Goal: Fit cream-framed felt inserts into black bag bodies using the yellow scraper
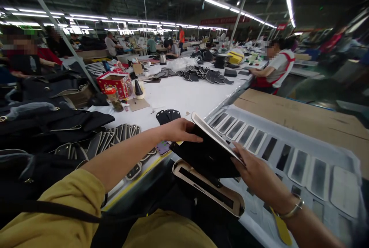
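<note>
My left hand (182, 130) grips the upper left end of a black piece with a pale board-like edge (211, 133), thumb on its dark face. At the piece's right end, my right hand (249, 163) holds it with the fingers behind and at the edge. The black piece (210, 156) is tilted above a long beige-rimmed part (213, 190) with a dark slot, which lies near my lap. A bracelet is on my right wrist.
Strap-like black pieces (108, 140) and dark bags (37, 125) lie at left. Pale-edged panels (302, 165) rest in rows at right beside cardboard (302, 113). A red box (115, 85) and a jar (114, 100) stand on the white table (178, 96). A person (273, 67) works at right.
</note>
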The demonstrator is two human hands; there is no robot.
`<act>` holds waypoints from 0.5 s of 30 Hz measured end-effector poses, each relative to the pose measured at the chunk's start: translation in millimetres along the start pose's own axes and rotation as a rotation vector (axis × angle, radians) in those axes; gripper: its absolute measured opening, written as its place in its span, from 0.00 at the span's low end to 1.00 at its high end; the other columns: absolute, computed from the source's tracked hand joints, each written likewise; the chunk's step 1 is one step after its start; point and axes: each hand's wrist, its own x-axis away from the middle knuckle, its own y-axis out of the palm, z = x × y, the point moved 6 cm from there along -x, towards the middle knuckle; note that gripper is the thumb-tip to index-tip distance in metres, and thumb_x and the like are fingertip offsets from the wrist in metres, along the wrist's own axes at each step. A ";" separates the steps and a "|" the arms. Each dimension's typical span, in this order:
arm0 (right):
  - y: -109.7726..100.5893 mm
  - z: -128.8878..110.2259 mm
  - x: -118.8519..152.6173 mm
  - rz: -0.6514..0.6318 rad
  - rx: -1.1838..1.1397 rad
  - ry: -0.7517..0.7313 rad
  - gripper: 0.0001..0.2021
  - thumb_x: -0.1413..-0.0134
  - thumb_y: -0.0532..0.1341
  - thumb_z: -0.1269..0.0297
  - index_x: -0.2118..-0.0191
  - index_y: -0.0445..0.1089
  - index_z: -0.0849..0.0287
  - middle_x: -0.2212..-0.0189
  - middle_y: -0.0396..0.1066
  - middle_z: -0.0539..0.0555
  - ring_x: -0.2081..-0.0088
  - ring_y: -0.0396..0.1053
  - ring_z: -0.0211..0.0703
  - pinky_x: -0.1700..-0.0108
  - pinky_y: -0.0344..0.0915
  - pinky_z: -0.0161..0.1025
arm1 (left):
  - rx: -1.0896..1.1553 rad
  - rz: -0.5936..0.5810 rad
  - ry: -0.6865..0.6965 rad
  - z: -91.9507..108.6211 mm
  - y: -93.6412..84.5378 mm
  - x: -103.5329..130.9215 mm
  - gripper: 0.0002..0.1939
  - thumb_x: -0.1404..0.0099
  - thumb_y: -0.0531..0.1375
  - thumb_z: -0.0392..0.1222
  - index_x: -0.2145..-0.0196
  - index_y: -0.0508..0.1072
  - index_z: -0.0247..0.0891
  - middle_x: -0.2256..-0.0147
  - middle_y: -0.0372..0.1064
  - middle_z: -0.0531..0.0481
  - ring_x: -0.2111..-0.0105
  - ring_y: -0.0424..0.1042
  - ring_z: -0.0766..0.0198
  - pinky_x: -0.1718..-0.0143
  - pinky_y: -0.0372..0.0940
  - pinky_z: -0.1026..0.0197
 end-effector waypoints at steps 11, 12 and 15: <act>22.0 5.9 24.6 -0.008 -0.206 0.193 0.25 0.42 0.50 0.57 0.40 0.53 0.59 0.52 0.68 0.59 0.53 0.68 0.53 0.52 0.66 0.50 | -0.313 0.071 0.058 -40.6 8.9 30.7 0.10 0.44 0.61 0.44 0.69 0.78 0.36 0.72 0.73 0.52 0.71 0.70 0.63 0.68 0.61 0.67; 24.3 6.1 27.2 -0.005 -0.206 0.199 0.25 0.41 0.50 0.57 0.40 0.52 0.58 0.51 0.68 0.59 0.52 0.68 0.53 0.52 0.66 0.50 | -0.328 0.081 0.070 -37.9 6.4 30.8 0.10 0.45 0.61 0.44 0.68 0.78 0.37 0.71 0.73 0.52 0.70 0.70 0.63 0.68 0.61 0.67; 28.8 8.5 35.2 0.009 -0.195 0.203 0.26 0.41 0.50 0.54 0.39 0.50 0.56 0.51 0.68 0.58 0.51 0.68 0.53 0.51 0.65 0.51 | -0.351 0.079 0.066 -32.3 0.4 32.7 0.10 0.47 0.63 0.43 0.66 0.78 0.39 0.69 0.74 0.52 0.68 0.71 0.63 0.66 0.62 0.67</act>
